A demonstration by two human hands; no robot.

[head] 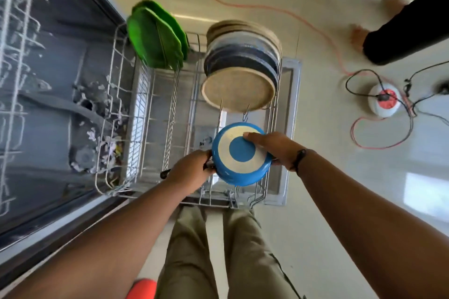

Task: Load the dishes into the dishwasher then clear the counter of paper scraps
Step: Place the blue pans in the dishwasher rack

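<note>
Head view, looking straight down: blue pan (241, 154) held upside down over the near right corner of the lower rack (155, 128), base up, just short of the tines. Left hand (192, 172) curled round the dark handle (167, 173), carrying the weight and setting the tilt. Right hand (274, 147) laid against the pan's far side, fingers fairly straight over the rim and base, steadying rather than gripping. Inverted presumably so water drains off. Along the rack's right edge, a row of tan and dark blue plates (243, 68) standing on edge between the tines; at the far left corner, green plates (156, 36) likewise upright. Middle and near part of the rack unfilled, which probably explains the choice of spot. Paper scraps (107, 143) littering the dishwasher tub (48, 104) beyond the rack's left edge. Counter out of view. Loading well along; scrap-clearing not yet begun.
</note>
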